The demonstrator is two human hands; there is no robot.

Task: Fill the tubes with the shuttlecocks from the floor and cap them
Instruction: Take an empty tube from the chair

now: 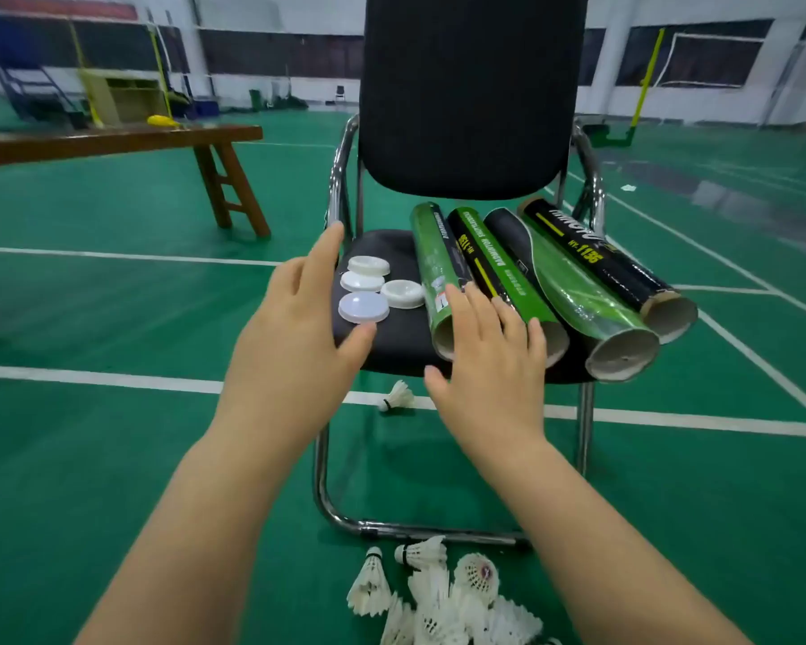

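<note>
Several green-and-black shuttlecock tubes (582, 277) lie side by side on the seat of a black chair (392, 337), open ends toward me. Several white plastic caps (363, 307) rest on the seat's left part. My left hand (294, 332) hovers open over the seat's left edge, fingers spread, thumb just below the nearest cap. My right hand (489, 365) is open in front of the two leftmost tubes, fingertips at the open end of the leftmost tube (431, 267). A pile of white shuttlecocks (443, 602) lies on the floor below the chair. One shuttlecock (397, 397) lies alone under the seat.
The chair has a tall black backrest (471, 86) and a chrome frame (326, 495). A wooden bench (112, 139) stands at the left. The green court floor (112, 435) has white lines. Net posts (645, 81) stand far behind.
</note>
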